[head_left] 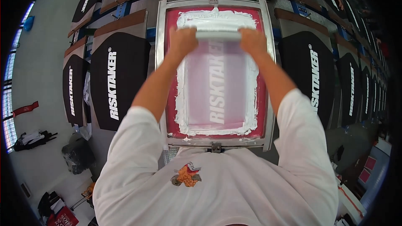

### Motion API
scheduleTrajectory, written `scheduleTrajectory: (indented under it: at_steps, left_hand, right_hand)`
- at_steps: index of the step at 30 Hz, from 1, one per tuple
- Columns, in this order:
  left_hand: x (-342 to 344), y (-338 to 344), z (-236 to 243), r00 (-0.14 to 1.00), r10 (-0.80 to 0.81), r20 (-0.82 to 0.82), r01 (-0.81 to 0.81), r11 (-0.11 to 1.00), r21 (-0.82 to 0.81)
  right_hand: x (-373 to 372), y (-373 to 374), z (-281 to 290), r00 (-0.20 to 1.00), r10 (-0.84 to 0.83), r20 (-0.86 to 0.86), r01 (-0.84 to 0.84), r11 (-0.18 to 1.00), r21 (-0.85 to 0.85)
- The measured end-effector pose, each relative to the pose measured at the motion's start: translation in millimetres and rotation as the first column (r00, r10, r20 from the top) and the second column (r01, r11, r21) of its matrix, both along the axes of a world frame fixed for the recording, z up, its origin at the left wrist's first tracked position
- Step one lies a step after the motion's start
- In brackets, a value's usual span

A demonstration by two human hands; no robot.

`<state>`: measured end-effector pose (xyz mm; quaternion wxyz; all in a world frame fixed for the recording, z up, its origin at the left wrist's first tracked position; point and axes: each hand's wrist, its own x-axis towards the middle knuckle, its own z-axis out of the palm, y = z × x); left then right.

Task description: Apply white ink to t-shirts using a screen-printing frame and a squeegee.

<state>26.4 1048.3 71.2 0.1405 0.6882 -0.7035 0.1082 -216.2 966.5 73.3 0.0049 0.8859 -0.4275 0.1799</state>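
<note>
A metal-framed printing screen (265, 100) with a red border lies in front of me, thick white ink around its inner window and pale lettering showing through the middle. My left hand (183, 42) and my right hand (252, 42) grip the two ends of a long squeegee (217, 33), which crosses the upper part of the window, slightly blurred. Both forearms reach up over the screen's side edges. The squeegee's blade edge is too blurred to make out.
Boards with black printed panels (117, 58) (305, 62) stand in rows at both sides and beyond. Another person's hand (339, 0) shows at the top right. Dark bundles (77, 155) lie on the grey floor (46, 100) at the left, near a window (8, 113).
</note>
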Motion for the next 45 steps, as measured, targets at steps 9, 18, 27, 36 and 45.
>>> scheduleTrajectory:
  at_steps: [9, 18, 27, 36, 45]
  left_hand:
    - [-56.5, 210.9, 66.3, 0.991, -0.075, -0.115, 0.121, 0.878, 0.463]
    - [-45.9, 167.9, 0.8, 0.982, -0.083, -0.169, 0.083, 0.997, -0.007]
    - [6.9, -66.1, 85.8, 0.978, 0.203, 0.049, -0.201, 0.845, 0.496]
    - [15.5, -104.2, 94.8, 0.978, -0.104, -0.179, 0.174, 0.881, 0.441]
    - [-8.3, -115.0, 80.5, 0.995, -0.049, -0.084, 0.078, 0.917, 0.391]
  right_hand:
    - [-73.6, 210.6, 29.2, 0.987, 0.111, -0.115, -0.030, 0.835, 0.549]
    - [-45.3, 159.1, -11.5, 0.963, 0.092, 0.253, -0.105, 0.994, 0.036]
    - [37.4, -68.2, 55.3, 0.960, 0.102, -0.260, -0.019, 0.953, 0.302]
    - [-54.6, 151.8, 43.1, 0.845, -0.249, 0.473, -0.161, 0.726, 0.669]
    - [-83.2, 381.3, -33.5, 0.805, -0.567, 0.173, -0.305, -0.147, 0.941]
